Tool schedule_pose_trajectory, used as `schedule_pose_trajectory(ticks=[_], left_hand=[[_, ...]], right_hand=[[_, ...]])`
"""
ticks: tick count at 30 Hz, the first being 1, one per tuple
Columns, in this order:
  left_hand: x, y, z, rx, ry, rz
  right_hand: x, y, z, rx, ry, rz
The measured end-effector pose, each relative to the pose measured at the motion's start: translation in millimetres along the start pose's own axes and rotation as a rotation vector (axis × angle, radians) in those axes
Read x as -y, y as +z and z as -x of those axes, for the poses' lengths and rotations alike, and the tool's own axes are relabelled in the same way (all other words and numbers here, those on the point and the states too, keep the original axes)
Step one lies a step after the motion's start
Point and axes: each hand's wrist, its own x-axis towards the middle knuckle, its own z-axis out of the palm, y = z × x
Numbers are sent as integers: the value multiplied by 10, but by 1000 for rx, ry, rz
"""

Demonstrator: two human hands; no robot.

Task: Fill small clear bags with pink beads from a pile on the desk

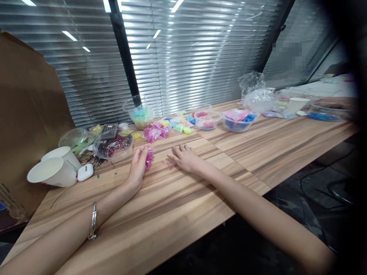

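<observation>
My left hand is closed round a small clear bag of magenta beads, held just above the wooden table. To its right, my right hand lies palm down on the table with its fingers spread. Small loose pinkish beads are scattered beside and partly under its fingertips. Behind both hands lie more bags of magenta beads, with green bead bags to their right.
Clear plastic bowls hold blue-green beads, red pieces and blue pieces. At the left stand paper cups, a white earphone case, a clear bowl of dark reddish strands and a cardboard box. Blinds rise behind.
</observation>
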Motion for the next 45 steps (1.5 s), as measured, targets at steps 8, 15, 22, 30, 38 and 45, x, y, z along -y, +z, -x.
schedule_pose_trajectory(ticks=[8, 15, 22, 30, 38, 45], left_hand=[[0, 4, -12, -7, -3, 6], [17, -2, -14, 3, 6, -6], [-16, 10, 13, 36, -18, -29], [-34, 16, 36, 76, 43, -188], [-10, 30, 40, 175, 65, -296], [-19, 32, 56, 234, 91, -351]], right_hand=[[121, 61, -10, 68, -456, -362], [-1, 1, -82, 16, -664, -374], [-3, -32, -54, -83, -630, -313], [47, 29, -44, -105, -525, -436], [111, 30, -74, -191, -255, -773], [177, -83, -57, -285, -248, -980]])
